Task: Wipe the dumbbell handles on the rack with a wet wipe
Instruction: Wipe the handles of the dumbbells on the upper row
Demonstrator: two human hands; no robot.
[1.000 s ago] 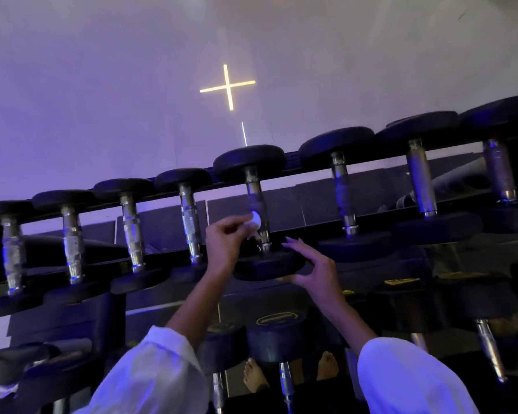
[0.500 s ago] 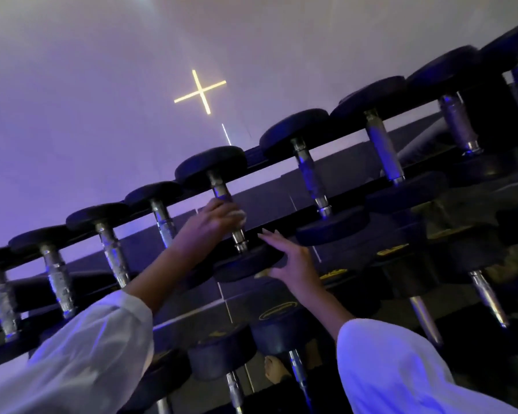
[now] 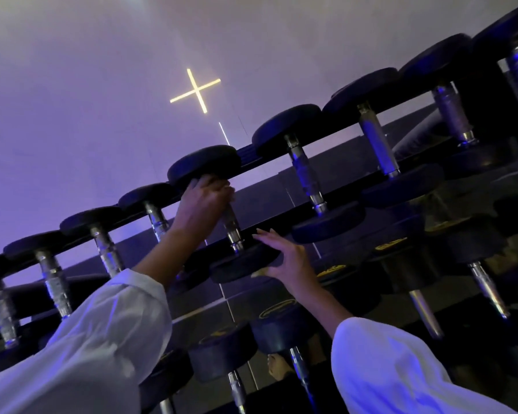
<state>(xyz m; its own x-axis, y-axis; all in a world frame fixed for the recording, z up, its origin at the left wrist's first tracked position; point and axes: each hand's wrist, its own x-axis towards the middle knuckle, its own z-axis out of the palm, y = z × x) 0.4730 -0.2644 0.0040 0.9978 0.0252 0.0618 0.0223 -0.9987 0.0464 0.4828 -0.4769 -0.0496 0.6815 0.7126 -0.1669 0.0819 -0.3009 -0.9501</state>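
A row of black dumbbells with metal handles lies across the top tier of the rack (image 3: pixel 269 161). My left hand (image 3: pixel 204 201) is wrapped round the upper end of one dumbbell handle (image 3: pixel 232 228), just under its far head (image 3: pixel 204 164). The wet wipe (image 3: pixel 230 191) is mostly hidden under my fingers and only a pale edge shows. My right hand (image 3: pixel 284 255) has straight, spread fingers that rest against the near head (image 3: pixel 243 265) of the same dumbbell.
More dumbbells sit on either side, such as one to the left (image 3: pixel 159 219) and one to the right (image 3: pixel 307 177). A lower tier holds larger dumbbells (image 3: pixel 278 324). Bare feet (image 3: pixel 277 369) show on the floor below. A lit cross (image 3: pixel 195 90) glows on the wall.
My left hand has slid up the handle from its lower end to just under the far head. My right hand stays at the near head. The view has tilted.
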